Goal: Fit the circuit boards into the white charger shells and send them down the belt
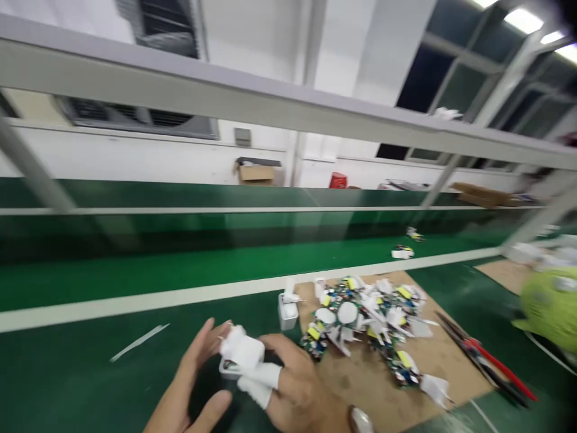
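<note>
A white plastic charger housing [250,352], with a bit of circuit board showing in its lower part, is between my hands above the green bench. My right hand [300,388] grips it from the right; white covers are on two of its fingers and a watch is at the wrist. My left hand [192,376] is open on the other side, fingers curved and thumb apart, fingertips close to the housing's left end; whether they touch it I cannot tell. Just beyond stands another white housing [287,313] with a white part on top.
Many circuit boards with white parts [360,313] are heaped on a cardboard sheet [356,394]. Red-and-black handled pliers [489,364] lie at its right edge, near a lime-green object [550,304]. A white strip [139,343] lies left. Behind runs a green conveyor belt [216,261] beneath a shelf [270,102].
</note>
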A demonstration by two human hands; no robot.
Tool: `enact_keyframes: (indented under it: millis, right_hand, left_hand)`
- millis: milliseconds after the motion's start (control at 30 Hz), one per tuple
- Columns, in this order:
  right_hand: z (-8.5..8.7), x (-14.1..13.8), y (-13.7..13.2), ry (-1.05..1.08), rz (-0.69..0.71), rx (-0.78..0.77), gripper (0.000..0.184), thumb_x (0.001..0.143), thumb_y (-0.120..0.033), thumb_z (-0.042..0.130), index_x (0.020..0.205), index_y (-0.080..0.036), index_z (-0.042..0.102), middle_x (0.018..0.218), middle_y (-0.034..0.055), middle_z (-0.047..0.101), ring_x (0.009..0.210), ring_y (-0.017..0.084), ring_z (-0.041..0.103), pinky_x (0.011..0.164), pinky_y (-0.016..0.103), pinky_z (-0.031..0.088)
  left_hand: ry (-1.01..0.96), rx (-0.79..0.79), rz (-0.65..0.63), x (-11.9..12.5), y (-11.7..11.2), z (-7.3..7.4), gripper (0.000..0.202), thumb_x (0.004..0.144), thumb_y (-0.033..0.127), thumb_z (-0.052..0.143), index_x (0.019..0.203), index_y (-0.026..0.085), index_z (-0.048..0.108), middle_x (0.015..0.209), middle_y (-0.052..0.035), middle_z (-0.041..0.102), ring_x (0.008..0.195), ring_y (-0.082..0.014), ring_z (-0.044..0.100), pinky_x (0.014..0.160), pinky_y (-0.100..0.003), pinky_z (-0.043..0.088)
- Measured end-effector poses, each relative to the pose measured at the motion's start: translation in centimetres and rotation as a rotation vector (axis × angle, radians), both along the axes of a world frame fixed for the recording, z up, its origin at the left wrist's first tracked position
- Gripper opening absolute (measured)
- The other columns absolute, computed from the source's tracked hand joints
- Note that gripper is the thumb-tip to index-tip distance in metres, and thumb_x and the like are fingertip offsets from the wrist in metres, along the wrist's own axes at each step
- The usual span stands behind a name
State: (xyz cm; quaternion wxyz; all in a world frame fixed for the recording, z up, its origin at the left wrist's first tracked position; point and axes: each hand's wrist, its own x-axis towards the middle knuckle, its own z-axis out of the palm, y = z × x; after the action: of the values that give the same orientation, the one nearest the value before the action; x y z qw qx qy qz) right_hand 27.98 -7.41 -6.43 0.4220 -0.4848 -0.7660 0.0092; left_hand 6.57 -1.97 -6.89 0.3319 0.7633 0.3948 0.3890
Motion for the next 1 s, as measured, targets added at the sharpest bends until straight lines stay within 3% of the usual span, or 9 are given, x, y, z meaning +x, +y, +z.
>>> enact_keyframes:
  millis: [167, 333, 433, 567, 700, 767, 833, 900, 1000]
  right_hand:
    - [-0.4, -0.2, -1.0, -0.035, 0.104, -0.079, 0.027, 0.094, -0.008, 0.056, 0.114, -0.019, 0.070, 0.113, 0.0108, 0.072, 0.097, 0.022, 0.073, 0.083, 0.031, 0.065]
    - [-0.9, -0.8, -1.0, -0.002, 0.040, 0.037, 0.039, 0.098, -0.010, 0.055, 0.137, -0.015, 0.057, 0.117, 0.0144, 0.073, 0.100, 0.025, 0.075, 0.084, 0.033, 0.067]
    - [-0.5, -0.9, -0.9, -0.042, 0.086, -0.026, 0.036, 0.097, -0.007, 0.053, 0.130, -0.017, 0.062, 0.114, 0.0119, 0.074, 0.095, 0.025, 0.074, 0.081, 0.035, 0.067]
    - [-0.1, -0.6, -0.9, 0.030, 0.089, -0.036, 0.035, 0.099, -0.010, 0.056, 0.133, -0.016, 0.059, 0.116, 0.0133, 0.073, 0.098, 0.023, 0.074, 0.084, 0.032, 0.067]
    - [0.0, -0.7, -1.0, -0.014, 0.141, -0.085, 0.034, 0.099, -0.008, 0.052, 0.128, -0.018, 0.066, 0.117, 0.0144, 0.072, 0.101, 0.024, 0.074, 0.087, 0.035, 0.066]
    - [-0.3, -0.9, -0.9, 0.143, 0.140, -0.154, 0.030, 0.102, -0.014, 0.052, 0.125, -0.021, 0.069, 0.116, 0.0136, 0.073, 0.101, 0.024, 0.075, 0.086, 0.037, 0.066]
    - [-0.8, -1.3, -0.7, 0.514, 0.163, -0.327, 0.027, 0.106, -0.031, 0.054, 0.125, -0.021, 0.070, 0.107, 0.0125, 0.076, 0.088, 0.023, 0.077, 0.076, 0.036, 0.068]
    - [-1.3, -1.8, -0.5, 0.942, 0.226, -0.569, 0.041, 0.103, -0.054, 0.059, 0.121, -0.019, 0.073, 0.091, 0.0099, 0.078, 0.070, 0.022, 0.076, 0.064, 0.035, 0.067]
    - [-1.5, -2.5, -0.5, 1.340, 0.245, -0.830, 0.061, 0.084, -0.072, 0.077, 0.112, -0.018, 0.077, 0.082, 0.0083, 0.078, 0.068, 0.023, 0.075, 0.065, 0.038, 0.065]
  left_hand:
    - [0.051, -0.049, -0.096, -0.8, -0.2, 0.0, 0.074, 0.103, 0.044, 0.065, 0.166, 0.035, 0.028, 0.145, -0.0109, 0.064, 0.125, -0.0292, 0.068, 0.109, -0.049, 0.058]
    - [0.088, -0.119, -0.085, -0.9, -0.4, -0.5, 0.065, 0.108, 0.044, 0.055, 0.166, 0.034, 0.028, 0.133, -0.0079, 0.072, 0.122, -0.0250, 0.071, 0.108, -0.041, 0.058]
    - [0.065, -0.134, -0.084, -1.0, -0.2, -0.3, 0.063, 0.109, 0.048, 0.051, 0.166, 0.033, 0.029, 0.122, -0.0049, 0.076, 0.111, -0.0224, 0.075, 0.100, -0.035, 0.061]
    - [0.090, -0.184, -0.026, -0.7, 0.1, 0.4, 0.046, 0.112, 0.046, 0.042, 0.156, 0.033, 0.046, 0.108, -0.0008, 0.077, 0.092, -0.0184, 0.075, 0.086, -0.028, 0.062]
    - [0.088, -0.217, -0.003, -0.6, 0.2, 0.7, 0.040, 0.114, 0.046, 0.039, 0.148, 0.033, 0.053, 0.097, 0.0008, 0.074, 0.080, -0.0170, 0.071, 0.079, -0.028, 0.061]
    - [0.018, -0.186, -0.045, -0.6, 0.1, 0.5, 0.045, 0.111, 0.051, 0.047, 0.153, 0.035, 0.044, 0.107, -0.0011, 0.072, 0.090, -0.0186, 0.073, 0.086, -0.031, 0.062]
    - [-0.056, -0.095, -0.111, -0.6, -0.2, 0.3, 0.073, 0.098, 0.060, 0.069, 0.159, 0.037, 0.034, 0.123, -0.0048, 0.067, 0.106, -0.0234, 0.072, 0.097, -0.038, 0.061]
    - [-0.066, 0.006, -0.149, -0.3, -0.7, 0.3, 0.092, 0.089, 0.055, 0.083, 0.161, 0.038, 0.029, 0.130, -0.0076, 0.062, 0.115, -0.0271, 0.068, 0.104, -0.043, 0.059]
    - [-0.029, 0.116, -0.122, 0.3, -1.4, 0.5, 0.080, 0.097, 0.037, 0.077, 0.161, 0.038, 0.030, 0.126, -0.0079, 0.060, 0.112, -0.0252, 0.066, 0.102, -0.043, 0.059]
